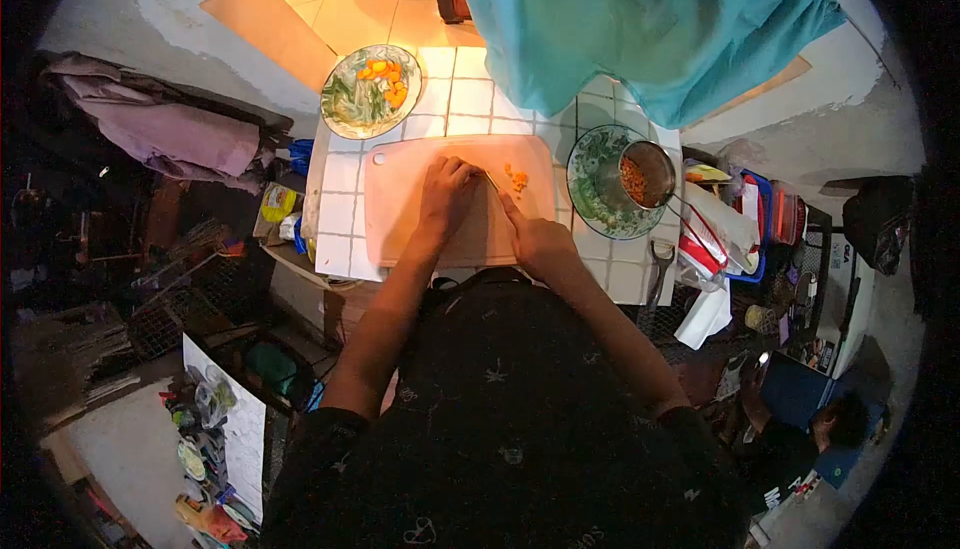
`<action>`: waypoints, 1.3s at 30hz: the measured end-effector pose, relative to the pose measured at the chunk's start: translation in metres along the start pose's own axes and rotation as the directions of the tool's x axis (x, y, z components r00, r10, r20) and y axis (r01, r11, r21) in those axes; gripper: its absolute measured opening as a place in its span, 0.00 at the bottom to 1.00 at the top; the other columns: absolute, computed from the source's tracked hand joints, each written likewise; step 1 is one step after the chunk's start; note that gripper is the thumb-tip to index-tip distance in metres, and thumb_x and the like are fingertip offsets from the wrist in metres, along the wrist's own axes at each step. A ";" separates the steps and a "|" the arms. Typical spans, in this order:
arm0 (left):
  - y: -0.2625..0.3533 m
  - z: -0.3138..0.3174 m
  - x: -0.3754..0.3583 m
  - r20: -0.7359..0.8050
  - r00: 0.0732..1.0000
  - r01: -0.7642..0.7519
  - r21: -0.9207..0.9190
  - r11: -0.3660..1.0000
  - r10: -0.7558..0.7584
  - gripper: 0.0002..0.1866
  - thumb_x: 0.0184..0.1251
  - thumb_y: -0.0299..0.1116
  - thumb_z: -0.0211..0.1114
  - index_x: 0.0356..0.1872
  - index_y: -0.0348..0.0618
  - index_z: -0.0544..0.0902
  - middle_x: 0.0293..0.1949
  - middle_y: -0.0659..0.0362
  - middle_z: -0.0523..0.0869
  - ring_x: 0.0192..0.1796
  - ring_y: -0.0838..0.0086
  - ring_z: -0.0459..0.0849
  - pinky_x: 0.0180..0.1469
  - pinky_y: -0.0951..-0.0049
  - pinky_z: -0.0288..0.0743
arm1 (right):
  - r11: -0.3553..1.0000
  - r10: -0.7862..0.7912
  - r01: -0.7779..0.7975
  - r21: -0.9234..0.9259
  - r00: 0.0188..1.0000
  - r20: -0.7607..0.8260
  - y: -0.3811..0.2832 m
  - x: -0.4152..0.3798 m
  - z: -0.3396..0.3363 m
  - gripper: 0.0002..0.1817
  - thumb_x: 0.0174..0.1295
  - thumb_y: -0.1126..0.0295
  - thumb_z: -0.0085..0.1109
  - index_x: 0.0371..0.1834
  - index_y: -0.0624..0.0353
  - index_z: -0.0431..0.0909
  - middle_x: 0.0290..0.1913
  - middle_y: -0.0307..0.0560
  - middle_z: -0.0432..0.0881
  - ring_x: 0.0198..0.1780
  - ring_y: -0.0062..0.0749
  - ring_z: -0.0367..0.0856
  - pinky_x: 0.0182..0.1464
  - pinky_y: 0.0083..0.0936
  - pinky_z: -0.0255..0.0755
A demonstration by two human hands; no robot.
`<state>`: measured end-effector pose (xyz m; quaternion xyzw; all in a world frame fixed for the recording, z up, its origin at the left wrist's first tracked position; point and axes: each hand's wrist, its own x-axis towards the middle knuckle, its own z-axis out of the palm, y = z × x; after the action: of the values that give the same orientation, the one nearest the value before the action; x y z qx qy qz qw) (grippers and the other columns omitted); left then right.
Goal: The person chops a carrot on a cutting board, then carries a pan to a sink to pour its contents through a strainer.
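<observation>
A pink cutting board (395, 219) lies on the white tiled counter. My left hand (448, 192) is on its middle, fingers curled down and pressed together; what they hold, if anything, is hidden. My right hand (543, 246) grips a knife (493, 183), index finger stretched along it, with the tip end close to my left fingertips. Just right of the blade lie small diced orange pieces (516, 181). Beyond the board's far left corner, a patterned plate (340, 99) bears larger orange chunks (385, 79) and what looks like green leaves or a leaf print.
Right of the board, a green patterned plate (590, 199) carries a metal pan (660, 177) with brown-orange bits. A teal curtain (640, 29) hangs over the counter's far side. Packets and a blue basket (765, 219) crowd the right. Another person (790, 459) is at lower right.
</observation>
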<state>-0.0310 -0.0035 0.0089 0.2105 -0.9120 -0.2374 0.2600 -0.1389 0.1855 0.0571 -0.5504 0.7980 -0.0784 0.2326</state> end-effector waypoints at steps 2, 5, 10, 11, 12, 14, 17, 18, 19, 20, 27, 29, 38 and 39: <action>-0.003 0.004 -0.001 -0.010 1.000 -0.001 -0.010 1.000 0.000 0.06 0.57 0.26 0.73 0.36 0.44 0.89 0.38 0.55 0.87 0.46 0.58 0.84 0.53 0.60 0.78 | 0.999 0.049 -0.048 -0.011 0.997 0.065 0.002 0.001 0.001 0.41 0.69 0.67 0.52 0.86 0.54 0.50 0.26 0.58 0.83 0.29 0.54 0.85 0.34 0.53 0.78; 0.001 0.004 -0.004 -0.018 0.997 0.066 -0.136 0.988 -0.069 0.05 0.58 0.24 0.72 0.36 0.41 0.89 0.38 0.53 0.86 0.45 0.57 0.84 0.50 0.59 0.79 | 1.000 -0.005 0.005 -0.002 1.000 -0.005 0.005 0.000 0.000 0.41 0.69 0.68 0.51 0.85 0.55 0.49 0.27 0.59 0.83 0.29 0.54 0.85 0.36 0.53 0.78; 0.002 0.004 -0.006 0.001 0.995 0.095 -0.124 0.988 -0.096 0.04 0.61 0.23 0.71 0.37 0.39 0.88 0.37 0.52 0.86 0.45 0.55 0.84 0.48 0.58 0.79 | 0.994 0.010 0.007 0.112 0.989 -0.144 0.000 -0.008 0.003 0.40 0.69 0.68 0.51 0.85 0.56 0.51 0.28 0.61 0.83 0.29 0.57 0.84 0.36 0.54 0.77; 0.002 0.005 -0.006 -0.019 0.996 0.087 -0.126 0.988 -0.090 0.04 0.61 0.23 0.71 0.37 0.39 0.88 0.37 0.52 0.86 0.44 0.55 0.84 0.48 0.58 0.79 | 0.994 0.011 0.005 0.111 0.990 -0.143 -0.001 -0.008 0.003 0.40 0.69 0.68 0.51 0.85 0.56 0.51 0.28 0.61 0.83 0.29 0.57 0.84 0.36 0.54 0.77; 0.002 0.006 -0.006 -0.019 0.996 0.088 -0.127 0.988 -0.091 0.04 0.61 0.23 0.71 0.37 0.39 0.88 0.37 0.52 0.86 0.44 0.55 0.84 0.48 0.58 0.79 | 0.996 0.011 -0.001 0.093 0.994 -0.112 -0.005 -0.009 0.001 0.40 0.68 0.69 0.52 0.84 0.57 0.52 0.28 0.61 0.83 0.29 0.58 0.83 0.36 0.54 0.77; 0.000 0.008 -0.007 -0.023 0.995 0.094 -0.121 0.988 -0.097 0.04 0.62 0.23 0.70 0.37 0.39 0.88 0.37 0.51 0.85 0.45 0.53 0.84 0.48 0.58 0.79 | 0.997 0.012 -0.006 0.074 0.997 -0.080 -0.007 -0.009 0.002 0.40 0.68 0.69 0.53 0.84 0.57 0.53 0.28 0.61 0.83 0.28 0.58 0.83 0.36 0.54 0.77; -0.008 0.014 -0.011 -0.019 0.995 0.093 -0.154 0.984 -0.097 0.05 0.62 0.24 0.69 0.38 0.39 0.87 0.39 0.50 0.85 0.45 0.52 0.83 0.50 0.58 0.78 | 0.992 -0.030 0.044 0.114 0.992 -0.123 -0.007 -0.009 0.008 0.40 0.67 0.70 0.53 0.84 0.57 0.54 0.27 0.62 0.82 0.28 0.58 0.83 0.36 0.53 0.77; -0.006 0.013 -0.011 -0.019 0.995 0.092 -0.155 0.984 -0.096 0.05 0.62 0.24 0.69 0.38 0.39 0.87 0.39 0.50 0.85 0.45 0.52 0.83 0.50 0.58 0.78 | 0.991 -0.037 0.053 0.123 0.991 -0.128 -0.007 -0.010 0.009 0.40 0.67 0.70 0.54 0.84 0.56 0.54 0.27 0.63 0.83 0.29 0.58 0.83 0.37 0.53 0.77; -0.004 0.012 -0.010 -0.023 0.995 0.094 -0.136 0.986 -0.098 0.05 0.62 0.24 0.69 0.38 0.39 0.87 0.39 0.50 0.85 0.46 0.52 0.83 0.50 0.57 0.78 | 0.989 -0.044 0.062 0.132 0.990 -0.133 -0.007 -0.010 0.009 0.41 0.66 0.70 0.54 0.85 0.56 0.53 0.28 0.63 0.83 0.30 0.58 0.84 0.38 0.53 0.77; -0.002 0.011 -0.010 -0.026 0.995 0.095 -0.116 0.989 -0.099 0.05 0.62 0.24 0.69 0.39 0.39 0.87 0.40 0.50 0.85 0.46 0.52 0.83 0.51 0.57 0.78 | 0.989 -0.044 0.061 0.132 0.990 -0.133 -0.006 -0.010 0.011 0.41 0.66 0.70 0.54 0.85 0.56 0.53 0.28 0.63 0.83 0.30 0.58 0.84 0.38 0.53 0.77; -0.004 0.012 -0.011 -0.025 0.996 0.080 -0.140 0.987 -0.084 0.06 0.62 0.25 0.70 0.39 0.39 0.88 0.39 0.50 0.85 0.46 0.53 0.83 0.51 0.57 0.78 | 0.991 0.066 -0.065 0.113 0.998 -0.010 -0.005 0.001 0.015 0.42 0.68 0.70 0.50 0.86 0.53 0.47 0.31 0.66 0.84 0.33 0.59 0.85 0.39 0.52 0.78; -0.001 0.010 -0.014 -0.057 0.992 0.098 -0.191 0.977 -0.110 0.06 0.62 0.24 0.70 0.39 0.39 0.88 0.38 0.51 0.85 0.44 0.54 0.84 0.48 0.58 0.79 | 0.984 0.102 -0.101 0.145 0.995 -0.001 -0.005 -0.002 0.013 0.42 0.68 0.70 0.50 0.86 0.54 0.46 0.32 0.66 0.84 0.33 0.59 0.85 0.39 0.52 0.78; -0.004 0.009 -0.016 -0.076 0.992 0.088 -0.203 0.975 -0.105 0.06 0.62 0.22 0.71 0.40 0.38 0.89 0.37 0.50 0.87 0.42 0.55 0.86 0.45 0.60 0.81 | 0.991 -0.004 0.018 0.131 0.995 -0.104 -0.013 -0.015 0.003 0.44 0.65 0.72 0.55 0.85 0.55 0.50 0.28 0.61 0.82 0.29 0.56 0.83 0.36 0.51 0.78; -0.005 0.009 -0.015 -0.076 0.991 0.088 -0.202 0.975 -0.105 0.06 0.62 0.22 0.71 0.40 0.38 0.89 0.37 0.50 0.87 0.42 0.55 0.86 0.45 0.60 0.81 | 0.994 -0.012 0.023 0.109 0.995 -0.104 -0.014 -0.015 0.003 0.43 0.65 0.71 0.56 0.85 0.56 0.51 0.27 0.60 0.82 0.28 0.56 0.83 0.36 0.51 0.78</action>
<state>-0.0234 0.0032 -0.0065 0.2379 -0.8604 -0.3299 0.3070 -0.1214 0.1946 0.0637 -0.5390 0.7984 -0.1527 0.2205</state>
